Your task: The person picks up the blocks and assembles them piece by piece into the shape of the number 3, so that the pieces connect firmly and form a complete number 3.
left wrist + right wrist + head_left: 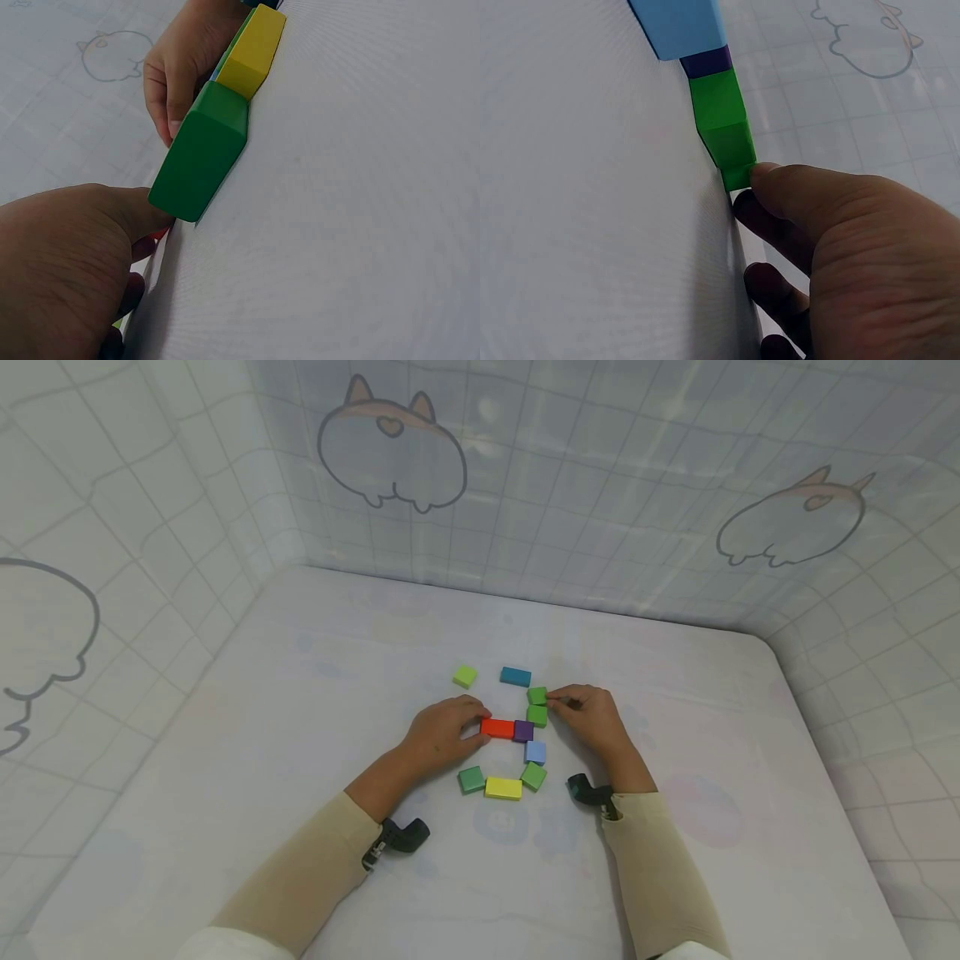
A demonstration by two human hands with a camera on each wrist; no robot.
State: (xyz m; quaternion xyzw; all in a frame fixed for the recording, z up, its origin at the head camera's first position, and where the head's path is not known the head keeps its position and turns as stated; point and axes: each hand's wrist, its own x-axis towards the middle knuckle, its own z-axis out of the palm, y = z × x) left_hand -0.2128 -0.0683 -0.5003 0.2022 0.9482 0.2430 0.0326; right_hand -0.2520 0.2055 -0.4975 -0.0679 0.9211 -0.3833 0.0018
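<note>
My left hand pinches the left end of a red block between thumb and fingers. A dark purple block sits against the red block's right end. At the right, my right hand holds the upper green block by its right side with thumb and index fingertips. Just below that lies another green block. In the right wrist view, the thumb overlaps the upper green block. The red block is mostly hidden behind my hand in the left wrist view.
A blue block and a lime block lie farther back. Nearer, a light blue block, a tilted green block, a yellow block and a dark green block curve leftward. Patterned cloth walls surround the white table.
</note>
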